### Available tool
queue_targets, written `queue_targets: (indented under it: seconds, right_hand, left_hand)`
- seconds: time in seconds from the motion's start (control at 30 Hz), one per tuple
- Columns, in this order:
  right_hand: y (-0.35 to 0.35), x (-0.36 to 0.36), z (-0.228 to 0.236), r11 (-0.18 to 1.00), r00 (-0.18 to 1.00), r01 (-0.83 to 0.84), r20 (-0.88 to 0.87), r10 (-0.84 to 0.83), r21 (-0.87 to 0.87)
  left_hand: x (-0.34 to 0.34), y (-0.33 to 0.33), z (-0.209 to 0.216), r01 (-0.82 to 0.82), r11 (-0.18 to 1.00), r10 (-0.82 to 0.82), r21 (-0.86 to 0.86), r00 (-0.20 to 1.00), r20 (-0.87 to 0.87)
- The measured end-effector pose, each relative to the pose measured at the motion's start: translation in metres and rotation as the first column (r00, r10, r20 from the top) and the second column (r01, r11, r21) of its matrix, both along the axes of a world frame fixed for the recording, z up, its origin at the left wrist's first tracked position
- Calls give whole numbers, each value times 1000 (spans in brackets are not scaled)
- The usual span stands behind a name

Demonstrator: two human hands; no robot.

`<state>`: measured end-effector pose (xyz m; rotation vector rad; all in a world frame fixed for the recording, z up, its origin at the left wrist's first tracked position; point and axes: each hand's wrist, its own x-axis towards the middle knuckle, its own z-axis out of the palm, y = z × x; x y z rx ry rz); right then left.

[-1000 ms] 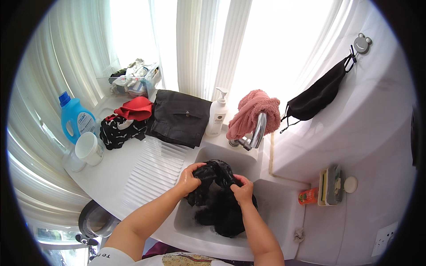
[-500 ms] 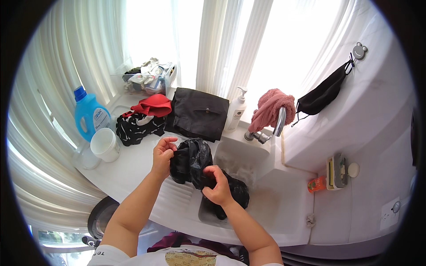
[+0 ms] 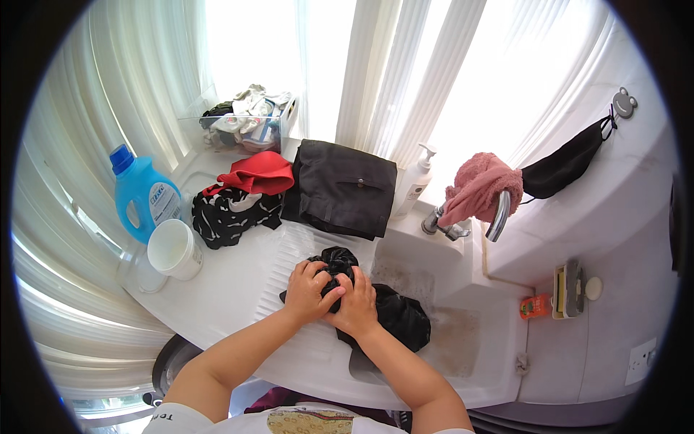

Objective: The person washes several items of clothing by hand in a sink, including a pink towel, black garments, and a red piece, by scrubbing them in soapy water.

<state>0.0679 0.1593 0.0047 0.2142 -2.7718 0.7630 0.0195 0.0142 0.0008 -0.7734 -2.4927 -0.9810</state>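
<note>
A wet black garment lies bunched across the ribbed washboard, with its right part hanging into the white sink basin. My left hand is closed over the bunched end, its fingers wrapped round the cloth. Close beside it, my right hand grips the same bundle, and the two thumbs nearly meet. Folds of the cloth under both palms are hidden. Sudsy, murky water shows in the basin.
Behind the washboard lie folded dark trousers, a red cloth and a black-and-white cloth. A blue detergent bottle and white tub stand left. A pump bottle is near the faucet, draped with a pink towel.
My hands were apart, holding the garment spread and raised. They have come down together and bunched it against the washboard. The view has shifted slightly.
</note>
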Motion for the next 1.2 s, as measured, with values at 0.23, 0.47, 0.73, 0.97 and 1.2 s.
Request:
queue_targets:
  seconds: [0.23, 0.47, 0.73, 0.97, 1.2]
  right_hand:
    - [11, -30, -12, 998, 999, -31, 30, 32, -56]
    - [14, -46, -3, 988, 997, -68, 28, 73, -137]
    - [29, -49, -3, 966, 983, -90, 134, 125, -243]
    - [91, 54, -7, 972, 772, 178, 635, -42, -152]
    - [213, 119, 87, 822, 862, 481, 337, -380, -304]
  left_hand:
    - [-29, 15, 2, 30, 997, -25, 73, 998, -60]
    - [-45, 21, 8, 74, 991, -75, 110, 997, 2]
    - [-61, 31, -1, -91, 996, 89, 19, 991, 96]
    - [-18, 23, 11, -167, 957, -30, 235, 753, 657]
    - [27, 78, 37, -54, 902, -290, 428, 659, 694]
